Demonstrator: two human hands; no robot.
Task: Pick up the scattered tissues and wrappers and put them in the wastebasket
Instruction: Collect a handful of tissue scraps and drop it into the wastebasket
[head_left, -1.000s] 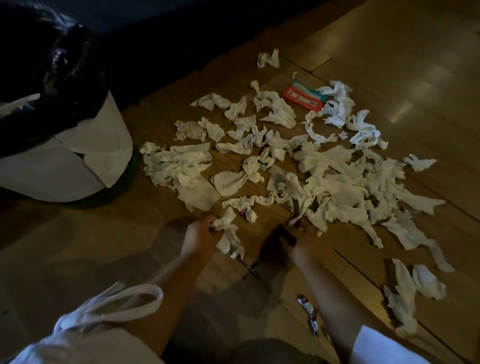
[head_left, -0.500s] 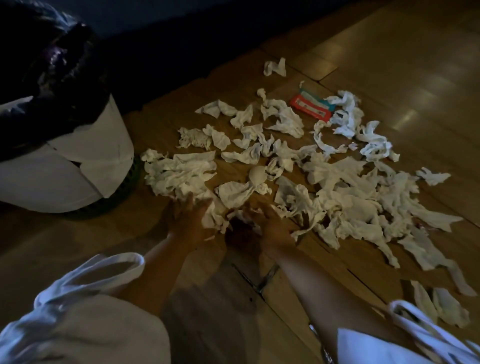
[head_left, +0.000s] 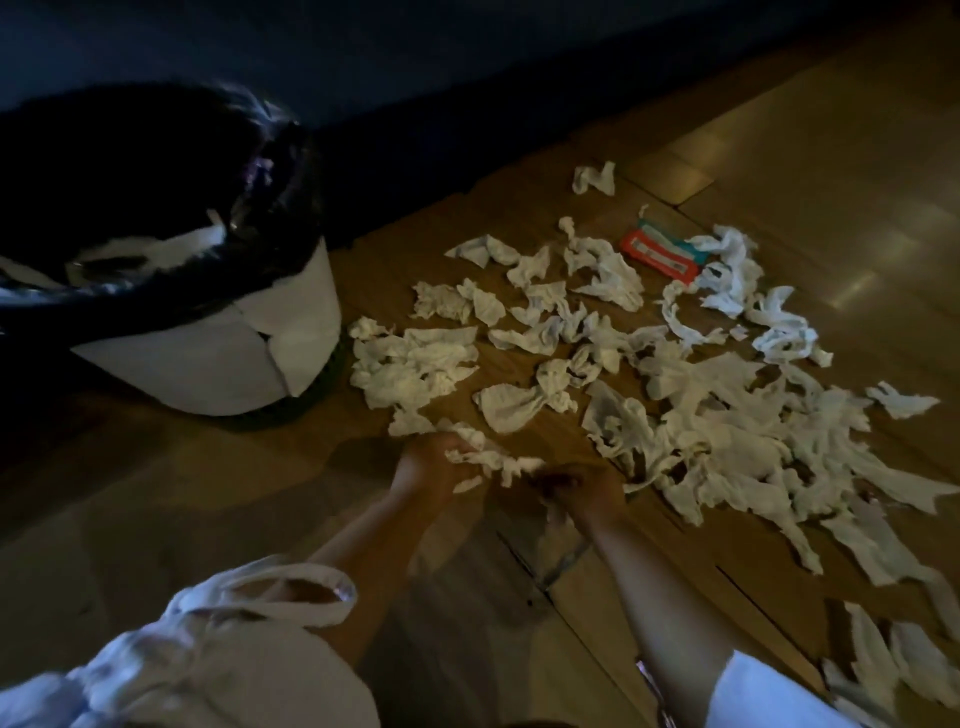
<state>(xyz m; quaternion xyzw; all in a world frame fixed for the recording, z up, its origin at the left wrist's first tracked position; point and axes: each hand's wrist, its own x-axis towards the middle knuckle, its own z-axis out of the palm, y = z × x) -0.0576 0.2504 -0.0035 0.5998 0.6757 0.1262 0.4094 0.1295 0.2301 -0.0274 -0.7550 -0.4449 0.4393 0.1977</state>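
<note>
Two hands are now bunched together at the near edge of the mess, which is new: half a second ago they were flat and spread, raking at the pile, and now the left hand (head_left: 426, 467) is clenched on a twisted strip of tissue (head_left: 491, 460) that has come up off the wooden floor (head_left: 831, 130). The right hand (head_left: 587, 488) is curled right at the other end of that strip, but it's dark and blurry there so I can't tell if it's actually gripping anything. So, first small handful gathered, I'd say, and basically everything else is still to go. The big spread of tissues (head_left: 727, 415) sits from about 12 to 3 o'clock of the hands, with the red and teal wrapper (head_left: 660, 254) out near 1 o'clock. The wastebasket (head_left: 218, 338), black liner and all, waits at roughly 10 o'clock, just beside the leftmost tissue clump (head_left: 410, 364), so the dump should be a short reach.
</note>
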